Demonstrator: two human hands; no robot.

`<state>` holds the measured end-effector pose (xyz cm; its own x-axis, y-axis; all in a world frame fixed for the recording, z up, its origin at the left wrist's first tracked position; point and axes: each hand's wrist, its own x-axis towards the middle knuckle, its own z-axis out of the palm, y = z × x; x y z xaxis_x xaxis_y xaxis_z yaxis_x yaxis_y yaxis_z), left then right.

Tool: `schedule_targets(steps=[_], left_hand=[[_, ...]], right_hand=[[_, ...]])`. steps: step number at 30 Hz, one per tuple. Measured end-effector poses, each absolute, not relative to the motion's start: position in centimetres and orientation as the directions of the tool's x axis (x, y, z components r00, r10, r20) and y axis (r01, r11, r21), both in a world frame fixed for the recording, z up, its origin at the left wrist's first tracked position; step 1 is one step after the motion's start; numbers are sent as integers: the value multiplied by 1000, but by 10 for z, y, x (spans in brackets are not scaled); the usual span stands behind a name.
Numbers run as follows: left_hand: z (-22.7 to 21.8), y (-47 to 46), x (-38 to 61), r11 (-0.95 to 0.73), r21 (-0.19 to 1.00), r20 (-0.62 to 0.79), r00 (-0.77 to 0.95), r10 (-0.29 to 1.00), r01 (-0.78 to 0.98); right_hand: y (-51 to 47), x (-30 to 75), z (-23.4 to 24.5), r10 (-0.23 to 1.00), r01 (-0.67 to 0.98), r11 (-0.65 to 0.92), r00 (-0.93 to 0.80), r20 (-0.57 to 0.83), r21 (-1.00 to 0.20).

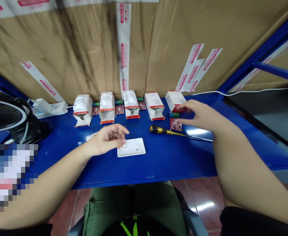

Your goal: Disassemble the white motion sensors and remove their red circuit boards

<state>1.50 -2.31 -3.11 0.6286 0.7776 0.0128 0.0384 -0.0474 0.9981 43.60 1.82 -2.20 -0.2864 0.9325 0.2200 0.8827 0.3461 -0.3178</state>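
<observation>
My left hand [109, 138] rests on the blue table [158, 160] with fingers loosely curled, its fingertips on the left edge of a flat white plastic cover [132, 147]. My right hand [195, 114] reaches to the back right, where its fingers pinch a small red circuit board [175, 125] below a small green part [173, 114]. Just behind that hand stands a white sensor housing [174, 99]. A screwdriver [166, 131] with a black and yellow handle lies between my hands, its shaft running under my right wrist.
Several more white sensor housings [107, 107] stand in a row along the cardboard wall, with red boards [119, 109] between them. A white power strip [49, 108] and a black fan [6, 118] sit at the left. A blue frame post [257, 55] rises at the right.
</observation>
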Motion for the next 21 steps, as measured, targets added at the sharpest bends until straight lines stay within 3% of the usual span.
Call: schedule_targets(steps=[4, 13, 21], left_hand=[[-30, -24, 15, -71, 996, 21, 625, 780, 55], [-29, -24, 16, -109, 990, 29, 625, 780, 90], [-30, -23, 16, -107, 987, 8, 631, 776, 118]], right_hand=[[33, 439, -34, 888, 919, 341, -246, 389, -198], [36, 446, -38, 989, 991, 58, -41, 144, -120], [33, 407, -27, 950, 959, -251, 270, 161, -129]])
